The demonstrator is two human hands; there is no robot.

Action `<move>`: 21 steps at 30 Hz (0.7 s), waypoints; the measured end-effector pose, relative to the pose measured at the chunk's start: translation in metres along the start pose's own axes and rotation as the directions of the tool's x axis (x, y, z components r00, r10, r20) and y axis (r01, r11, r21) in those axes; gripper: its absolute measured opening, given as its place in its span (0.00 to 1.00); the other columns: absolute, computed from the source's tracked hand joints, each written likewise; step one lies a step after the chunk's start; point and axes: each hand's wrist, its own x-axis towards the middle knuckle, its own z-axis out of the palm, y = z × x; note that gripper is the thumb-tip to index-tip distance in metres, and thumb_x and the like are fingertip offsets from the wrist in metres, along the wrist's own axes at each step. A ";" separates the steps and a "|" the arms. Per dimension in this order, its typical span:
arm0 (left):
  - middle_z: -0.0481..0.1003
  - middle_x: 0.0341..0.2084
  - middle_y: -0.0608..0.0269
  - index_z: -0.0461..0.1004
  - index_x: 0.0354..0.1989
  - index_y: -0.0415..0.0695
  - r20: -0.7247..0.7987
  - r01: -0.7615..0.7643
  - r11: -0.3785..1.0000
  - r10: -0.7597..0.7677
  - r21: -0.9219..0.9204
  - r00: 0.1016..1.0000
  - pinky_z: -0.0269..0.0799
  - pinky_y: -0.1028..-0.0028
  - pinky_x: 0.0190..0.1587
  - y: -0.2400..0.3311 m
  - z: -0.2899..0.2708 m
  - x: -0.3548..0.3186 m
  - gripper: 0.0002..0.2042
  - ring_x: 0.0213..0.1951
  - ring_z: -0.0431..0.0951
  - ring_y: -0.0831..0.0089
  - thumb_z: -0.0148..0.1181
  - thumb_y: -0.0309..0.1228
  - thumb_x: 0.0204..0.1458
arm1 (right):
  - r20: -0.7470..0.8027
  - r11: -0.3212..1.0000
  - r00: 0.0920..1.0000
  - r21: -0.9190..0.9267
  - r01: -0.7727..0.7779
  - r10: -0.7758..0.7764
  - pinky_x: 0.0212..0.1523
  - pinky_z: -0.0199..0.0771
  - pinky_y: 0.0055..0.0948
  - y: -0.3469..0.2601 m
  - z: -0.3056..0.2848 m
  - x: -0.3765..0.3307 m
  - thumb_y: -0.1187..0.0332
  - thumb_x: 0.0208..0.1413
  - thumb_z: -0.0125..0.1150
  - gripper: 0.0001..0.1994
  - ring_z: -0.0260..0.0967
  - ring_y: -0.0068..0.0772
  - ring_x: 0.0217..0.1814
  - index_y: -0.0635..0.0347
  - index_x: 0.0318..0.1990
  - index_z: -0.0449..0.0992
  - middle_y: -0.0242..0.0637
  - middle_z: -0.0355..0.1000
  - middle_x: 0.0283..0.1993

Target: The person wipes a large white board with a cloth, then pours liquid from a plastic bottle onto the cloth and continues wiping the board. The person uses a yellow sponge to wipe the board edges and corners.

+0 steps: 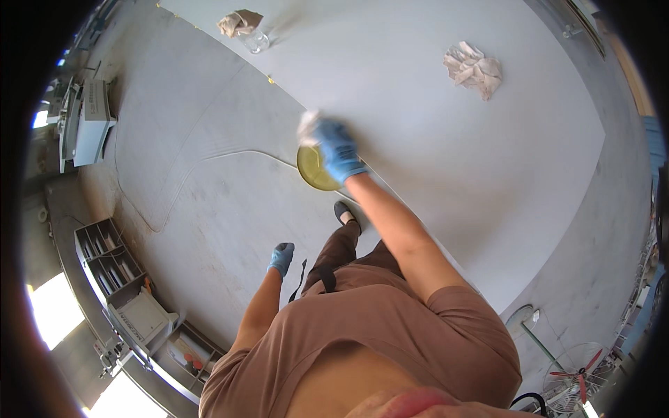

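My right hand (337, 150), in a blue glove, is blurred by motion and closed on a crumpled whitish wipe (307, 128). It is at the left edge of a large pale grey tabletop (446, 167). Just below the hand, a round yellow-green disc (313, 171) shows, partly covered by the glove; its kind I cannot make out. My left hand (281, 260), also gloved in blue, hangs low at my side over the floor. Its fingers look curled together, with nothing visible in them.
A clear jar (255, 42) with brown crumpled paper (240, 23) on top stands on the table's far left. More crumpled paper (474, 70) lies farther right. A cable (244, 152) crosses the floor. Shelves (108, 254) stand at left; a fan (580, 376) is at lower right.
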 end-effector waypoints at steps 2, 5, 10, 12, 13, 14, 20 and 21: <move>0.79 0.30 0.69 0.84 0.48 0.40 0.007 -0.030 0.999 0.030 -0.039 1.000 0.72 0.71 0.34 0.027 -0.012 0.017 0.17 0.31 0.74 0.78 0.64 0.42 0.62 | 0.066 0.961 0.990 0.239 -0.139 0.127 0.71 0.67 0.43 -0.028 0.028 0.011 0.74 0.64 0.53 0.18 0.70 0.49 0.69 0.56 0.60 0.76 0.44 0.73 0.65; 0.81 0.36 0.69 0.81 0.53 0.43 0.058 -0.101 0.985 0.109 -0.138 0.992 0.76 0.73 0.40 0.070 -0.018 0.037 0.19 0.37 0.78 0.78 0.65 0.44 0.62 | -0.071 0.652 0.911 0.721 -0.235 0.407 0.74 0.64 0.37 -0.005 -0.018 0.007 0.71 0.72 0.47 0.22 0.68 0.40 0.71 0.62 0.71 0.69 0.44 0.71 0.69; 0.83 0.43 0.65 0.81 0.56 0.40 -0.055 -0.314 0.948 0.317 0.048 0.947 0.77 0.71 0.50 0.122 -0.015 0.048 0.20 0.47 0.80 0.74 0.65 0.41 0.64 | -0.586 0.844 0.650 0.119 -0.523 0.485 0.71 0.69 0.41 0.126 -0.208 -0.048 0.70 0.69 0.52 0.19 0.71 0.47 0.68 0.64 0.65 0.75 0.47 0.75 0.64; 0.83 0.48 0.59 0.79 0.58 0.37 -0.130 -0.328 0.944 0.330 0.038 0.935 0.75 0.69 0.57 0.143 -0.010 0.052 0.19 0.51 0.80 0.70 0.64 0.37 0.65 | -0.715 0.724 0.554 -0.097 -0.683 0.427 0.71 0.70 0.44 0.161 -0.241 -0.061 0.69 0.68 0.55 0.18 0.72 0.50 0.68 0.62 0.63 0.77 0.48 0.77 0.63; 0.83 0.50 0.56 0.78 0.59 0.35 -0.152 -0.394 0.919 0.392 0.017 0.907 0.75 0.67 0.59 0.155 -0.011 0.057 0.20 0.52 0.80 0.67 0.64 0.37 0.64 | -0.756 0.618 0.478 -0.125 -0.776 0.447 0.71 0.69 0.46 0.168 -0.238 -0.057 0.69 0.67 0.56 0.18 0.73 0.50 0.68 0.61 0.62 0.78 0.47 0.78 0.62; 0.82 0.52 0.52 0.77 0.59 0.34 -0.177 -0.418 0.908 0.409 -0.018 0.895 0.75 0.66 0.60 0.170 -0.012 0.060 0.21 0.53 0.81 0.65 0.64 0.37 0.64 | -0.812 0.487 0.340 -0.081 -0.870 0.473 0.71 0.69 0.48 0.166 -0.226 -0.051 0.68 0.67 0.57 0.18 0.73 0.51 0.68 0.61 0.61 0.79 0.47 0.79 0.61; 0.69 0.69 0.38 0.64 0.71 0.28 -0.326 -0.602 0.795 0.552 -0.072 0.768 0.65 0.61 0.71 0.317 -0.015 0.092 0.33 0.70 0.70 0.52 0.63 0.39 0.64 | -0.126 0.991 0.992 -0.131 0.012 -0.029 0.68 0.67 0.47 0.046 0.000 0.086 0.79 0.59 0.53 0.17 0.68 0.53 0.65 0.56 0.55 0.75 0.47 0.73 0.58; 0.67 0.71 0.38 0.63 0.73 0.28 -0.359 -0.599 0.800 0.547 -0.044 0.757 0.63 0.62 0.72 0.351 -0.018 0.095 0.36 0.72 0.68 0.52 0.64 0.40 0.63 | 0.046 0.998 0.997 0.011 0.058 -0.059 0.67 0.70 0.48 0.023 0.024 0.101 0.81 0.58 0.53 0.20 0.70 0.54 0.64 0.55 0.57 0.75 0.47 0.74 0.59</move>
